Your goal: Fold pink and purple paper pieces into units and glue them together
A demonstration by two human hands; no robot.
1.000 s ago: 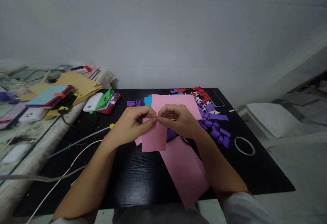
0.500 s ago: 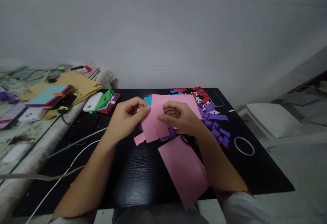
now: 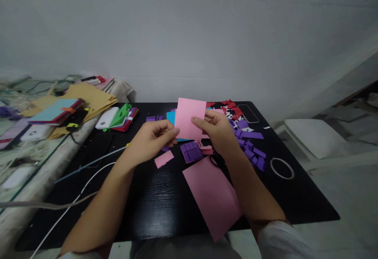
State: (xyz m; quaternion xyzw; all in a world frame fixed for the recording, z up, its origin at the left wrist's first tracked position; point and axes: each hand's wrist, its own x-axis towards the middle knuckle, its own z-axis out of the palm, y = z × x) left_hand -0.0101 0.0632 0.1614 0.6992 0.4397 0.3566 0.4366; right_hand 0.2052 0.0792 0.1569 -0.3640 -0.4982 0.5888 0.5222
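1. Pink card [image 3: 188, 113] raised since earlier frame, now held up above table [image 3: 153, 211].
2. Right side clamped by right fingers [image 3: 202, 123], thumb in front.
3. Lower-left edge pinched by left fingers [image 3: 169, 136].
4. Purple folded pieces [image 3: 191, 151], partly covered before, now exposed.

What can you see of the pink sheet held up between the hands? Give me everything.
The pink sheet is plain, roughly rectangular and looks like paper or thin card. It is held up facing the camera, slightly tilted, in front of a blue sheet. The right hand pinches its right side, thumb on the near face. The left hand is at its lower left edge; its grip is unclear. The back is hidden.
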